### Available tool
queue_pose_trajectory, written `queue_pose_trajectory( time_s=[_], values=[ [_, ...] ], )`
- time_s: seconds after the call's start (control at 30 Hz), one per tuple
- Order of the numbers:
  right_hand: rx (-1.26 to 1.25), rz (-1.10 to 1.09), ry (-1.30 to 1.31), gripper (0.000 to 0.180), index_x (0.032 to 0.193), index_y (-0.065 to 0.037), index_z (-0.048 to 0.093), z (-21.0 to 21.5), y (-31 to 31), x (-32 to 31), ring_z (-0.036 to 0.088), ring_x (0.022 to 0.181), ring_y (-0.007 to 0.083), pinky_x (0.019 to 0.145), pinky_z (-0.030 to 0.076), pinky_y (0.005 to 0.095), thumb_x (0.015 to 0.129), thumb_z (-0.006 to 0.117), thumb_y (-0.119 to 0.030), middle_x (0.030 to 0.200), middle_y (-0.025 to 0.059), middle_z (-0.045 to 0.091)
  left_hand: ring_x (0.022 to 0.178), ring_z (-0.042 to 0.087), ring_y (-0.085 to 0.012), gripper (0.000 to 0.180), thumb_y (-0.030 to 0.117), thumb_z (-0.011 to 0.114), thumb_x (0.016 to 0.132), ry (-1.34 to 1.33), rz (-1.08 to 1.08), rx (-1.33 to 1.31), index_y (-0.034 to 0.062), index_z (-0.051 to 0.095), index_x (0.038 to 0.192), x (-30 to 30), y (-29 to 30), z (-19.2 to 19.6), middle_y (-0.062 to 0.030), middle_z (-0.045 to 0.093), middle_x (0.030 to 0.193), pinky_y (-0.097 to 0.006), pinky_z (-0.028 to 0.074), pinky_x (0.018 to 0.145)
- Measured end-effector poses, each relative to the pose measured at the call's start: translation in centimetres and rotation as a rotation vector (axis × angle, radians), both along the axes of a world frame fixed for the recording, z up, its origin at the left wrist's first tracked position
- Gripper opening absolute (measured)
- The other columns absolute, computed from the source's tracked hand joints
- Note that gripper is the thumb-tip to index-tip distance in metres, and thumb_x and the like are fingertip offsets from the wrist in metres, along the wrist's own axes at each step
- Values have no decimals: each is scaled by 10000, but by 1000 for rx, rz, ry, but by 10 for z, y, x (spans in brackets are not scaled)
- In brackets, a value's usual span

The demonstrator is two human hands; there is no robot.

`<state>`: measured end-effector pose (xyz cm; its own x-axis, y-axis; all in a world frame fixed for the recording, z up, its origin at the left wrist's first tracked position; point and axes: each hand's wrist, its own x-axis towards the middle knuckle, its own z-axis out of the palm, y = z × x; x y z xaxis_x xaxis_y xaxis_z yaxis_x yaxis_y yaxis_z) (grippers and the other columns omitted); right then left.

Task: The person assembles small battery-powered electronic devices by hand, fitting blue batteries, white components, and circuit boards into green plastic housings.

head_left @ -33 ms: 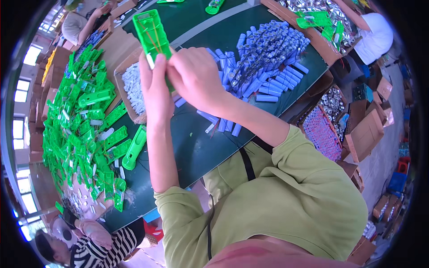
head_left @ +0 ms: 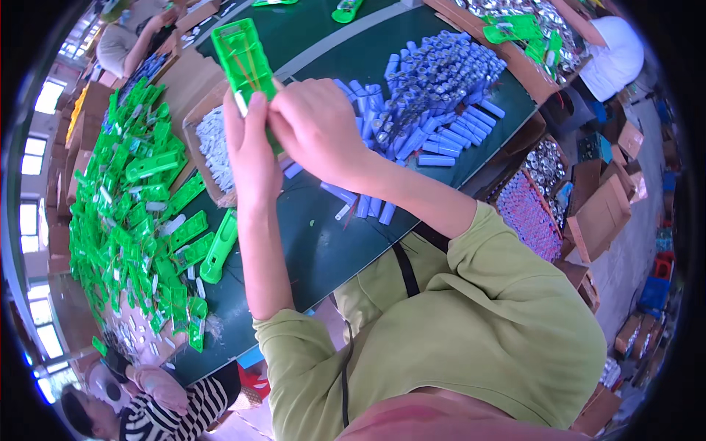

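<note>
My left hand (head_left: 251,158) is closed round a green plastic casing (head_left: 239,57), held up above the table with its hollow, ribbed inside showing. Thin orange-red wires (head_left: 254,67) run along that hollow. A small white piece (head_left: 240,104) lies at the casing's edge by my left thumb. My right hand (head_left: 316,125) is pinched closed against the casing's near right side; its fingertips and whatever is between them are hidden. Just beyond my left wrist is a cardboard box (head_left: 193,140) of small white parts (head_left: 214,147).
Green casings (head_left: 125,213) are heaped at the left; one longer casing (head_left: 219,248) lies near my left forearm. Blue cylindrical cells (head_left: 439,95) are piled right of my hands on the dark green table (head_left: 323,246). Other people work at lower left (head_left: 184,404), far left and far right (head_left: 612,59).
The view has shifted slightly. The casing and both hands have moved a little to the left in the picture; the hold on it looks the same.
</note>
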<state>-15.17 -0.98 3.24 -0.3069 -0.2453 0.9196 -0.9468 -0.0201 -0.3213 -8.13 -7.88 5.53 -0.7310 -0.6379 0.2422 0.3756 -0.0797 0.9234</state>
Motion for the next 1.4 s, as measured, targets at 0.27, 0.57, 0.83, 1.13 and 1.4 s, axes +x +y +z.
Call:
queue_pose_trajectory(
  time_s=[0.27, 0.57, 0.83, 1.13, 1.4],
  values=[
    [654, -96, -36, 138, 802, -86, 628, 4, 31, -121, 627, 691, 283, 605, 485, 415, 801, 563, -208, 705, 89, 627, 761, 583, -158, 305, 140, 415, 931, -92, -84, -66, 23, 445, 1211, 3, -22, -11, -104, 586, 938, -319, 487, 746],
    [1727, -625, -127, 344, 918, -50, 685, -63, 26, -295, 648, 859, 273, 706, 507, 400, 674, 641, -289, 931, 156, 665, 692, 570, -154, 331, 156, 398, 918, -120, -15, -115, 28, 424, 1222, 2, -30, -9, -100, 581, 888, -272, 477, 640],
    [967, 27, -555, 348, 850, -33, 669, -81, 23, -319, 583, 662, 139, 641, 458, 289, 768, 578, -359, 775, 81, 640, 694, 573, -151, 316, 123, 382, 918, -141, -25, -100, 29, 430, 1217, 1, -28, -9, -97, 581, 889, -277, 482, 653],
    [534, 698, -603, 331, 1185, -46, 374, 64, 22, -114, 553, 734, 103, 634, 450, 250, 890, 523, -56, 825, 58, 576, 704, 573, -135, 335, 124, 418, 924, -108, -131, -81, 52, 376, 1248, 1, -16, -11, -84, 570, 902, -272, 491, 615],
    [242, 548, -397, 292, 1066, -57, 476, 37, -10, -51, 563, 533, 158, 505, 424, 296, 836, 619, -165, 611, 54, 553, 717, 574, -88, 316, 103, 417, 937, -74, -13, -193, 24, 403, 1243, -1, 0, -5, -59, 552, 919, -236, 493, 608]
  ],
)
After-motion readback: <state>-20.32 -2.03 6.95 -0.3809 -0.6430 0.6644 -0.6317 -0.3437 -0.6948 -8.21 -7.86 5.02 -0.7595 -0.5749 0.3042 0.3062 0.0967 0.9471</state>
